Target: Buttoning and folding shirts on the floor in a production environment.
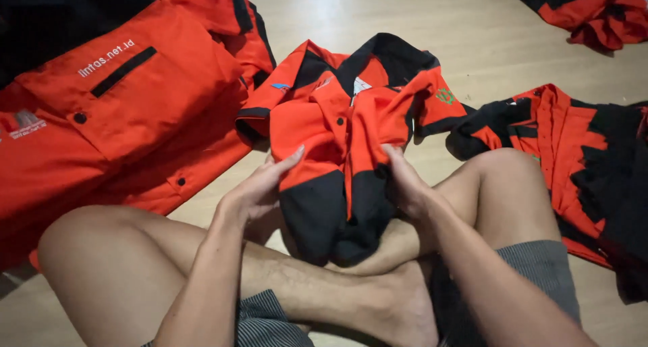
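A: What is held by the hands?

B: An orange and black collared shirt (pixel 344 138) is gripped from both sides. The left hand (pixel 260 188) is laid against the shirt's left edge with fingers stretched nearly flat, the thumb hidden behind the cloth. The right hand (pixel 405 181) is closed on the fabric at the right of the button placket, fingertips tucked into a fold.

A: Where is the shirt placed?

B: Its lower black part is draped over the crossed bare legs (pixel 324 286), while the collar and shoulders are spread on the wooden floor (pixel 432 23) just ahead of the knees.

A: What else is seen on the floor?

B: A pile of orange jackets (pixel 101 117) is stacked toward the floor's left edge, touching or nearly touching the shirt's left sleeve. A second orange and black shirt (pixel 574 158) is crumpled by the right edge, beside the right knee. A third garment (pixel 580 9) is bunched at the far right corner, well apart from the hands. Grey striped shorts (pixel 540 266) are worn by the person
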